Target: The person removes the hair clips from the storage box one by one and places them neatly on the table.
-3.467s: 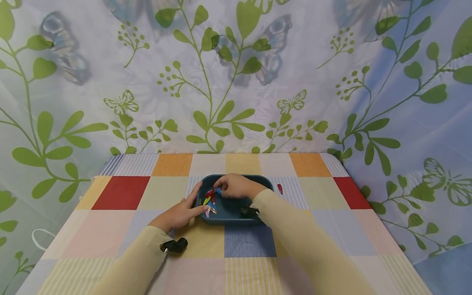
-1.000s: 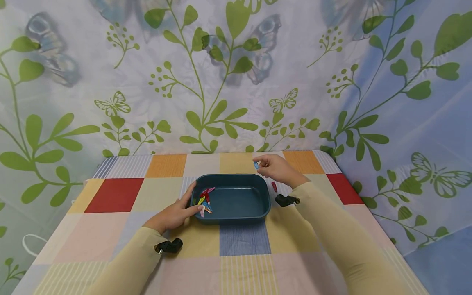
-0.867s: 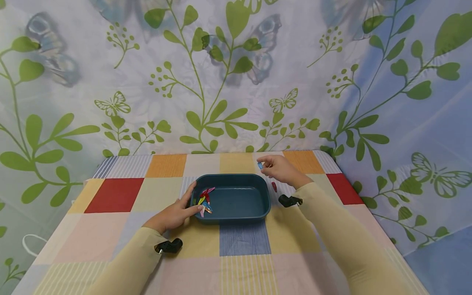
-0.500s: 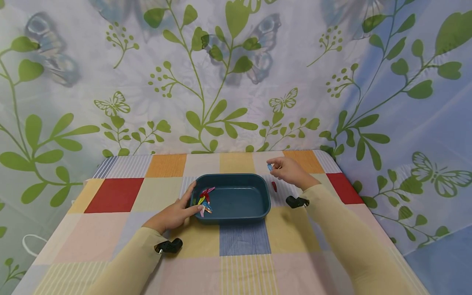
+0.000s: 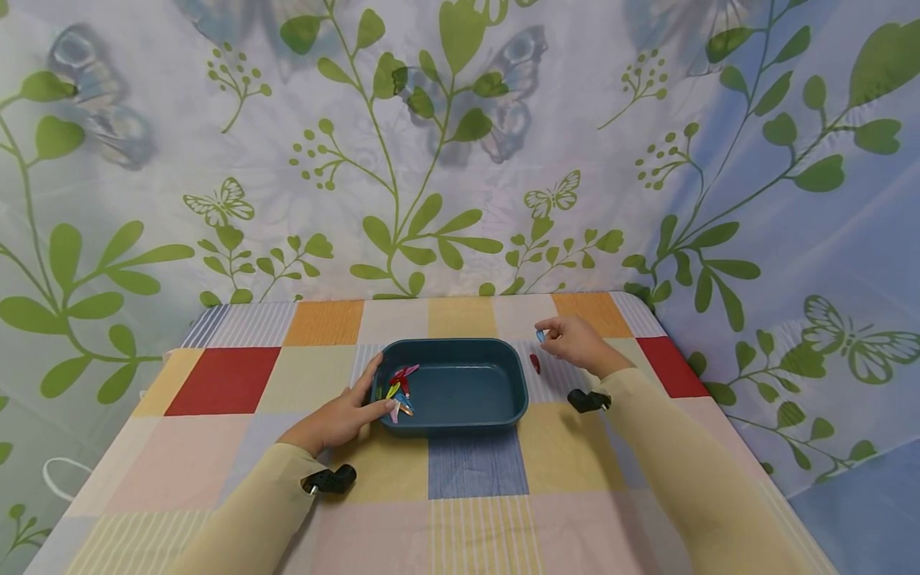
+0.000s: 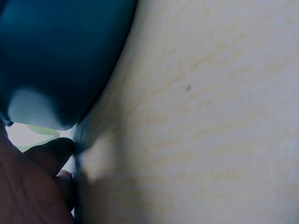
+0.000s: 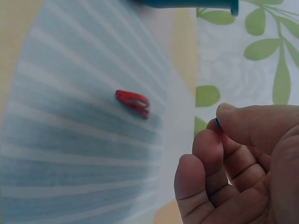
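My right hand (image 5: 577, 345) pinches a small blue hair clip (image 5: 541, 336) between thumb and fingertips, above the table beyond the tray's right end. In the right wrist view only a sliver of blue shows at the fingertips. Near that hand, a red snap hair clip (image 7: 134, 103) lies on the striped cloth patch. My left hand (image 5: 345, 417) holds the left end of a dark teal tray (image 5: 460, 431), its thumb over the rim and its fingers along the outside wall. Several coloured hair clips (image 5: 401, 389) lie piled inside the tray by the left thumb.
The table has a patchwork tablecloth (image 5: 302, 527) and reaches back to a leaf-patterned curtain (image 5: 287, 160). A white cord (image 5: 53, 479) hangs by the table's left edge. Black wrist cameras (image 5: 329, 480) stick out below both sleeves.
The right hand has come out of the tray with the blue clip, then moved right and lowered towards the red clip. The left hand keeps its place at the tray's left end.
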A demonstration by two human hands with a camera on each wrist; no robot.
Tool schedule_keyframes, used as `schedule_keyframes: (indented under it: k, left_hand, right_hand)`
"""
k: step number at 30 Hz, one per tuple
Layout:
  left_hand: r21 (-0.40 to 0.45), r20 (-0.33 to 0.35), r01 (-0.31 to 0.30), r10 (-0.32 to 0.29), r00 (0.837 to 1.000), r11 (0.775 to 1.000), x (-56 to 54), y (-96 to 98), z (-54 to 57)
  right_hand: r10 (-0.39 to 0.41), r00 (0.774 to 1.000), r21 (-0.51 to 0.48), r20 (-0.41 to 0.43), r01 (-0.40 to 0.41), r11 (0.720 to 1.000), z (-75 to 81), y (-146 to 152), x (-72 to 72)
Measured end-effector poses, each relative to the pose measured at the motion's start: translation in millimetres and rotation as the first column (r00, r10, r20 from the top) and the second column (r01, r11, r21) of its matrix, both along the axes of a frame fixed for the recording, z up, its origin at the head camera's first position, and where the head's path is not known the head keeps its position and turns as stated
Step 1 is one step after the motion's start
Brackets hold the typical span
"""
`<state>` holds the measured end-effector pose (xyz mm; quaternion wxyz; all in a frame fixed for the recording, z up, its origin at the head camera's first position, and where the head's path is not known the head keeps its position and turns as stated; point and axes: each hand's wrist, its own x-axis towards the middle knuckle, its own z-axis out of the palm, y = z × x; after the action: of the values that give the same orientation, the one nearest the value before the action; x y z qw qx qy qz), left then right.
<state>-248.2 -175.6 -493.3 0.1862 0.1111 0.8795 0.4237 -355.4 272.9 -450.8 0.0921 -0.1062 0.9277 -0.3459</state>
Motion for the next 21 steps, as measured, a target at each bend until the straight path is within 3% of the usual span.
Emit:
schedule_keyframes:
  k: [10, 21]
  left_hand:
    - [-0.013, 0.029, -0.028, 0.029, 0.999, 1.000, 0.6, 1.6, 1.6]
    - [-0.011, 0.028, -0.014, 0.014, 1.000, 1.000, -0.7, 1.4, 0.9]
  right_hand:
    - [-0.006, 1.000, 0.008, 0.018, 0.006, 1.000, -11.7, 6.3, 2.6]
    - [0.006, 1.000, 0.088, 0.003, -0.006, 0.996, -23.0, 8.2, -0.4]
